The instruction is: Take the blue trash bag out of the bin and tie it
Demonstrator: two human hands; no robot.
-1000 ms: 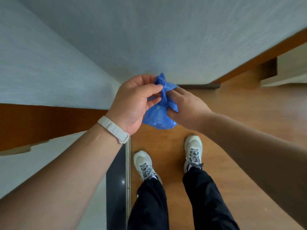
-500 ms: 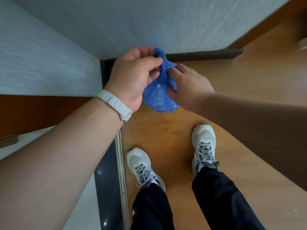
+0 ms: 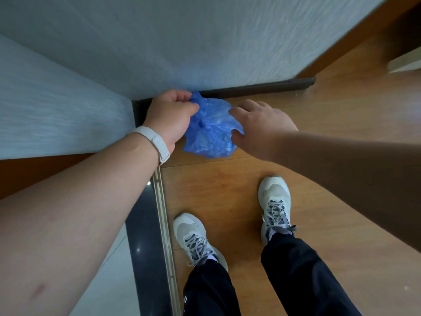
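Observation:
The blue trash bag point(image 3: 208, 131) is a small crumpled bundle of thin plastic, held low over the wooden floor near the wall corner. A puckered knot shows near its middle. My left hand point(image 3: 169, 117), with a white wristband, pinches the bag's upper left edge between thumb and fingers. My right hand point(image 3: 257, 126) hovers at the bag's right side with fingers spread; its fingertips are at or just off the plastic, and I see no grip. No bin is in view.
Grey textured walls point(image 3: 182, 42) meet at a corner with a dark baseboard point(image 3: 257, 88). Below are a wooden floor point(image 3: 227, 183), a metal threshold strip point(image 3: 165, 224) beside dark and pale tiles, and my two feet in grey sneakers point(image 3: 274, 201).
The bag has come down toward the floor by the wall corner and spread wider. My right hand let go and opened its fingers; my left hand keeps its pinch.

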